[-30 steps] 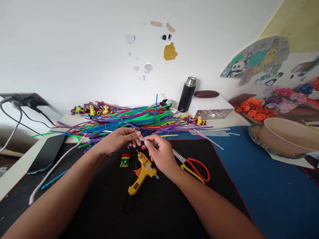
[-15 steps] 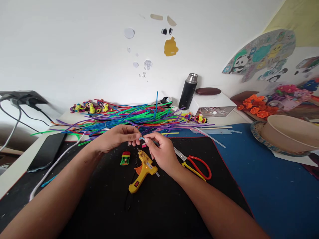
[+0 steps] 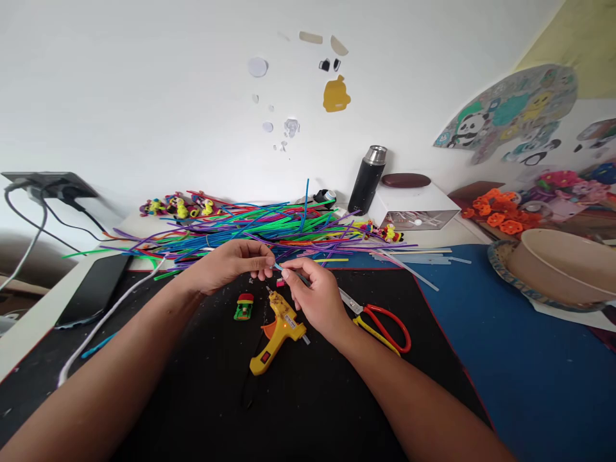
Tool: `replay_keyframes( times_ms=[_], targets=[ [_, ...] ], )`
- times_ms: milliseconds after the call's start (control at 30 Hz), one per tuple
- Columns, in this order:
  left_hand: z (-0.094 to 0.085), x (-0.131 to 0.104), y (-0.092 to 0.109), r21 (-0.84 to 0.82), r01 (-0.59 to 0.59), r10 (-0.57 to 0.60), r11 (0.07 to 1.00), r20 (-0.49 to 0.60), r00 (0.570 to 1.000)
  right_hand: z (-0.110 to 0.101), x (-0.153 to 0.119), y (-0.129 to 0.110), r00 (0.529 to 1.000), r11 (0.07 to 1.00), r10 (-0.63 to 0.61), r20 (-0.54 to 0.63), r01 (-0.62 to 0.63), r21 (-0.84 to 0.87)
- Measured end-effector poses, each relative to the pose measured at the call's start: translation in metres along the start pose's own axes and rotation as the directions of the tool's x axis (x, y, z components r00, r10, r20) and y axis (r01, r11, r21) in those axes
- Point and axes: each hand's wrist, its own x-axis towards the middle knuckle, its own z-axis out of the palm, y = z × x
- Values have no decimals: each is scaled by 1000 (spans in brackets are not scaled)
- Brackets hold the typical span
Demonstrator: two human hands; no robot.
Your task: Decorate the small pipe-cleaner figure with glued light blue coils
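Observation:
Between the fingertips of both hands runs a short blue pipe cleaner (image 3: pixel 278 266). My left hand (image 3: pixel 245 260) pinches one end of it, and my right hand (image 3: pixel 312 289) pinches the other. Just below the hands lies a yellow glue gun (image 3: pixel 279 333) on the black mat (image 3: pixel 202 385), its nozzle toward the fingers. A small green and red piece (image 3: pixel 244 307) rests left of the gun. Right of my right hand are scissors with red handles (image 3: pixel 392 324), beside a yellow-handled tool (image 3: pixel 378 335). A small pink piece (image 3: pixel 280 282) sits under the fingertips.
A heap of colourful pipe cleaners (image 3: pixel 231 224) spans the back. Behind it stand a black flask (image 3: pixel 367 183) and a white box (image 3: pixel 418 205). A phone (image 3: pixel 94 289) and white cable (image 3: pixel 115 311) lie left. A beige bowl (image 3: pixel 568 269) and clear glue sticks (image 3: pixel 414 273) are right.
The whole view has shifted slightly, so things appear a little further right and lower. Both hands keep their pinch on the blue pipe cleaner, which looks straighter between the fingertips.

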Motion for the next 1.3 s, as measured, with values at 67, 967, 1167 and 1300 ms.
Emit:
replay_keyframes(
  times_ms=[67,967,1167,1300],
  targets=[
    [-1,-1,0,-1,5,-5,1000,30,1000,0,0,1,1000,1000,-3,2,3,-5],
    [12,1,4,22,13,-14,1000,17,1000,-1,-2,-1,999,989,-41,8,42,-140],
    [8,-1,6,101,17,-21,995,37,999,-1,-3,-2,998,984,-52,26,55,-168],
    [9,-2,8,138,21,-26,990,31,999,-1,-3,-1,997,977,-73,32,78,-199]
  ],
)
